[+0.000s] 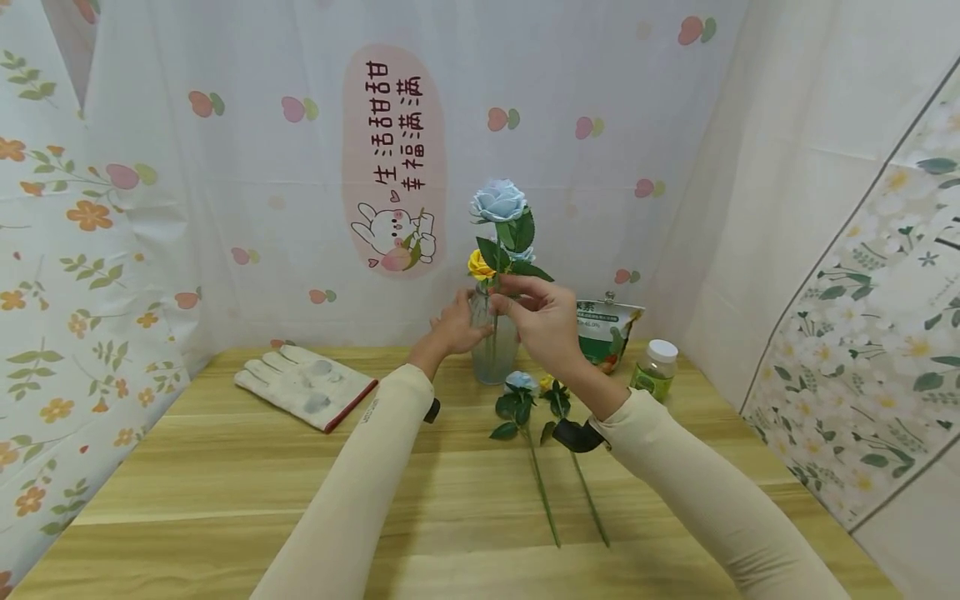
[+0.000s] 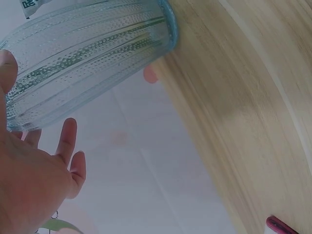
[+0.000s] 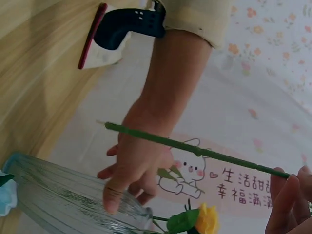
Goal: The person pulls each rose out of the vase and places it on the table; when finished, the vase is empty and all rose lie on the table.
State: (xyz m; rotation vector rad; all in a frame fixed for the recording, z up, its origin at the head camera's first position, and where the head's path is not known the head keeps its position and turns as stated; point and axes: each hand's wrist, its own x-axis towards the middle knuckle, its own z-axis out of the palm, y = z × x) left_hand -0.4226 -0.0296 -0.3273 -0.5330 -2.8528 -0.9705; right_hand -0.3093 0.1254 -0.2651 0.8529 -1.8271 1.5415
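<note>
A ribbed clear glass vase [image 1: 493, 367] stands upright at the back of the table. My left hand [image 1: 453, 325] grips it near the rim, thumb on one side and fingers on the other. A yellow rose [image 1: 481, 265] and a second blue rose, partly hidden by leaves, stand in the vase. With thumb and fingertips, my right hand [image 1: 546, 323] pinches the stem of a light blue rose [image 1: 498, 202], bloom upward. In the right wrist view the green stem [image 3: 195, 150] has its lower end free, outside the vase.
On the table [image 1: 300, 500] lie another blue rose [image 1: 521, 382] and another yellow rose [image 1: 553, 390], stems toward me. A white work glove [image 1: 307, 383] is at left. Behind my right arm stand a green-and-white pouch [image 1: 603, 333] and a white-capped jar [image 1: 657, 368].
</note>
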